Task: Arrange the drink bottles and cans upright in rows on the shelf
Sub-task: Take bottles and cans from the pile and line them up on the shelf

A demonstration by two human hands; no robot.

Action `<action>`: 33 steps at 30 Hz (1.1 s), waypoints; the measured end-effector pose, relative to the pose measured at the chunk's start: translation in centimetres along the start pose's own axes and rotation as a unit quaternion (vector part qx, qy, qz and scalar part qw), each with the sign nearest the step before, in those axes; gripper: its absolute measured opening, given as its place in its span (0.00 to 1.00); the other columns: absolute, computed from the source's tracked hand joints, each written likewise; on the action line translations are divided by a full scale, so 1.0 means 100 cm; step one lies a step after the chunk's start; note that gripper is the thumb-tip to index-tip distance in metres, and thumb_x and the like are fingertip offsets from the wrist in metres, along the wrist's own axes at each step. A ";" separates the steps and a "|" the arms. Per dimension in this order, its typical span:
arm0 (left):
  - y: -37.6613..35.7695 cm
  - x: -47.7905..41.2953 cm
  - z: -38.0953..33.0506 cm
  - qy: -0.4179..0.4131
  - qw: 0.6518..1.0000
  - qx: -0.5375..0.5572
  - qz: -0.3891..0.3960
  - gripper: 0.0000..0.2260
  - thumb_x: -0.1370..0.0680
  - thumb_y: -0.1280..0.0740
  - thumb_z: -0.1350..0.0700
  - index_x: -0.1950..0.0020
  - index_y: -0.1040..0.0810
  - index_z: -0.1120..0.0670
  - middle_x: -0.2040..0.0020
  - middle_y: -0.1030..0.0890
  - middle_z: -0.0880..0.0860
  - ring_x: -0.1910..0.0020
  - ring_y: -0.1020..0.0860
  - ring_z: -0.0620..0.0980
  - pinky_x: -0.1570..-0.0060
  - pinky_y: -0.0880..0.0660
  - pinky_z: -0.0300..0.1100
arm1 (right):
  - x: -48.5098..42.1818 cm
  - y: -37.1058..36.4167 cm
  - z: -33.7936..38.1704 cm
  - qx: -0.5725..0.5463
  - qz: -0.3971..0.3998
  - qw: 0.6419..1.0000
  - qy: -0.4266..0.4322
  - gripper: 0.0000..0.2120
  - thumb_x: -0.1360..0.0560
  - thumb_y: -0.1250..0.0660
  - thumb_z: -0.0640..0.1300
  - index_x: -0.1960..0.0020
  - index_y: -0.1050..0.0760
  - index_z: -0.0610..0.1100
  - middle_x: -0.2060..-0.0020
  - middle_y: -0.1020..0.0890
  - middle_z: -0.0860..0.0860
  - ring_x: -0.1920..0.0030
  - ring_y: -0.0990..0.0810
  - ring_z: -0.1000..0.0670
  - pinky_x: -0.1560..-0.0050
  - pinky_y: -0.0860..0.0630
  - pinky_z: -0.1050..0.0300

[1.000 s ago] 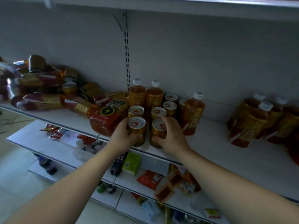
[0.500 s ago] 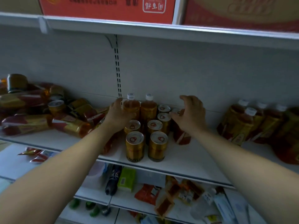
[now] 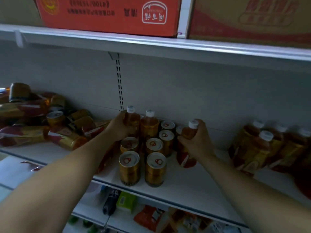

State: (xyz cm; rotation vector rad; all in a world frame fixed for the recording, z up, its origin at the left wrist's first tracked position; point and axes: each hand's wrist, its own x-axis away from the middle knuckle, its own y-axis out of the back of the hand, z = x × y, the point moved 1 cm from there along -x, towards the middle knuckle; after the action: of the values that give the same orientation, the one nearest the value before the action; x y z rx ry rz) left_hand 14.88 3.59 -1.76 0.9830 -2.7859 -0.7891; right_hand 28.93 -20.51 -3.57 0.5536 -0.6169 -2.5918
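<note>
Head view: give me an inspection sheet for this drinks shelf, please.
Surface: shelf, bare at front right.
Job's things: cans upright in rows, free bottle upright behind them.
Clutter: pile of toppled bottles and cans at left; leaning bottles at right.
Hands: left hand grips the back-left bottle; right hand grips the right-side bottle beside the cans.
Cables: nothing seen.
Surroundings: boxes on the shelf above; packets on the shelf below.

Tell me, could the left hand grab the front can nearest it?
Probably yes, but not right away. The left hand grips a back-row bottle now. The front left can stands at the shelf edge, its top uncovered, nothing in front.
</note>
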 end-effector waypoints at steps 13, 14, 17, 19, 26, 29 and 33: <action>0.021 0.088 -0.110 -0.193 0.966 0.144 -0.092 0.25 0.32 0.27 0.60 0.46 0.30 0.36 0.53 0.21 0.38 0.53 0.22 0.36 0.54 0.25 0.35 | 0.006 0.047 0.087 -0.066 -0.068 0.992 0.089 0.31 0.33 0.23 0.43 0.38 0.36 0.58 0.51 0.20 0.54 0.52 0.20 0.57 0.49 0.25 0.61; 0.014 0.093 -0.113 -0.192 0.968 0.150 -0.063 0.25 0.32 0.26 0.60 0.45 0.31 0.36 0.52 0.22 0.39 0.51 0.22 0.38 0.53 0.24 0.36 | 0.013 0.052 0.088 -0.068 -0.074 0.992 0.081 0.31 0.32 0.23 0.44 0.37 0.36 0.59 0.51 0.20 0.55 0.52 0.20 0.57 0.49 0.25 0.61; -0.015 0.106 -0.117 -0.193 0.968 0.162 0.015 0.26 0.30 0.26 0.60 0.43 0.32 0.37 0.51 0.22 0.39 0.53 0.22 0.34 0.54 0.24 0.32 | 0.036 0.072 0.081 -0.063 -0.114 0.990 0.046 0.32 0.32 0.23 0.45 0.35 0.37 0.59 0.51 0.20 0.58 0.52 0.21 0.60 0.50 0.25 0.63; -0.039 0.112 -0.119 -0.185 0.966 0.167 0.064 0.25 0.30 0.26 0.60 0.45 0.32 0.35 0.51 0.22 0.38 0.54 0.22 0.32 0.55 0.24 0.30 | 0.053 0.091 0.071 -0.059 -0.144 0.987 0.028 0.32 0.32 0.24 0.43 0.35 0.37 0.58 0.52 0.20 0.57 0.53 0.21 0.61 0.50 0.26 0.65; -0.140 0.136 -0.121 -0.151 0.963 0.148 0.168 0.25 0.32 0.25 0.63 0.51 0.31 0.37 0.56 0.23 0.37 0.60 0.23 0.29 0.60 0.28 0.24 | 0.111 0.159 0.008 0.030 -0.201 0.979 -0.036 0.29 0.33 0.23 0.43 0.37 0.32 0.54 0.44 0.21 0.53 0.43 0.23 0.51 0.41 0.27 0.55; -0.187 0.145 -0.124 -0.137 0.958 0.149 0.201 0.26 0.33 0.25 0.65 0.43 0.30 0.44 0.54 0.23 0.38 0.58 0.23 0.27 0.63 0.30 0.20 | 0.124 0.185 -0.027 0.041 -0.199 0.977 -0.062 0.30 0.32 0.23 0.45 0.36 0.34 0.55 0.43 0.23 0.53 0.44 0.25 0.51 0.44 0.29 0.55; -0.239 0.149 -0.140 -0.134 0.961 0.132 0.202 0.25 0.33 0.25 0.66 0.47 0.29 0.42 0.54 0.23 0.39 0.60 0.24 0.26 0.63 0.30 0.21 | 0.129 0.218 -0.076 0.042 -0.185 0.979 -0.078 0.29 0.31 0.23 0.47 0.38 0.37 0.59 0.44 0.25 0.53 0.43 0.25 0.50 0.47 0.30 0.56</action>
State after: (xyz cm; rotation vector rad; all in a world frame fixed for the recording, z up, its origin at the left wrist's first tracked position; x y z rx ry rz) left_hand 19.93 -27.44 -2.84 0.3142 -3.2275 -0.5331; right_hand 28.29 -46.96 -2.61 0.5380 -0.7374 -2.9920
